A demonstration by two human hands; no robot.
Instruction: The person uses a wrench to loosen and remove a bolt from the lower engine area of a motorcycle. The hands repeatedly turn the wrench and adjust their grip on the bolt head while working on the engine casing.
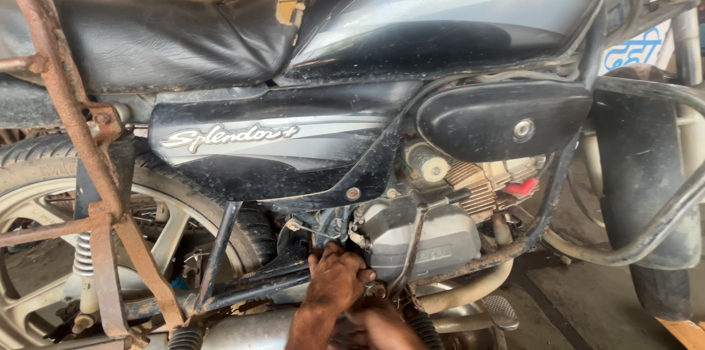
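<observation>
A black and grey motorcycle [294, 144] stands side-on and fills the view. My left hand [334, 278] reaches up from the bottom edge to the underside of the silver engine case [433, 240], just behind the frame tube. Its fingers are curled over a small metal part [377, 290] at the engine's lower edge. My right hand [383, 326] lies just below and to the right of it, largely cut off by the frame's bottom edge. What the right hand holds is hidden.
A rusty metal carrier frame [88, 174] stands in front of the rear wheel [44, 247] at left. A black side cover [507, 118], a crash guard tube [661, 225], the exhaust pipe [470, 291] and a footpeg [501, 311] surround the hands. Concrete floor [587, 298] lies at right.
</observation>
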